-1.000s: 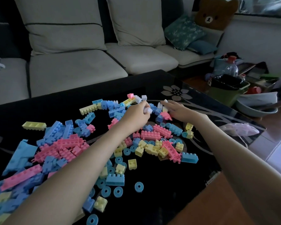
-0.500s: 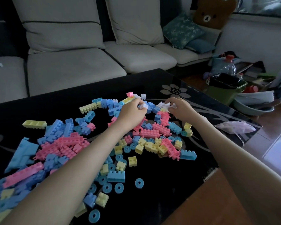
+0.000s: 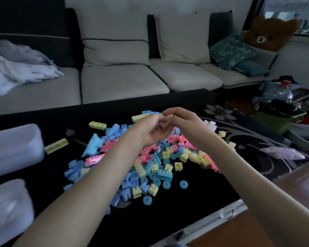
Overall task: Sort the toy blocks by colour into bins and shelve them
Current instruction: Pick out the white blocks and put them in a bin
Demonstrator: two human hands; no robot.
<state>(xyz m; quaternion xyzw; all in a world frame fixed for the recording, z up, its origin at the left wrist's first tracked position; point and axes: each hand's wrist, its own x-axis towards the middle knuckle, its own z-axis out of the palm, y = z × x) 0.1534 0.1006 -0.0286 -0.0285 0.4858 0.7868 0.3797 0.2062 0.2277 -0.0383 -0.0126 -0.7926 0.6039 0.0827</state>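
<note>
A pile of pink, blue and yellow toy blocks covers the middle of the black glass table. My left hand and my right hand meet just above the far side of the pile. Small white blocks sit between them: the left hand's curled fingers cup them and the right hand's fingertips pinch them from above. A few more white blocks lie on the table to the right of my hands. Two pale translucent bins, one further and one nearer, stand at the table's left edge, blurred.
A light sofa with cushions runs behind the table, with a crumpled cloth on its left seat. To the right, floor clutter includes a green tub and a plastic bottle. A thin plastic bag lies on the table's right edge.
Both hands lifted off the pile and came together, the right bringing white blocks to the left. The view swung left, revealing the two bins.
</note>
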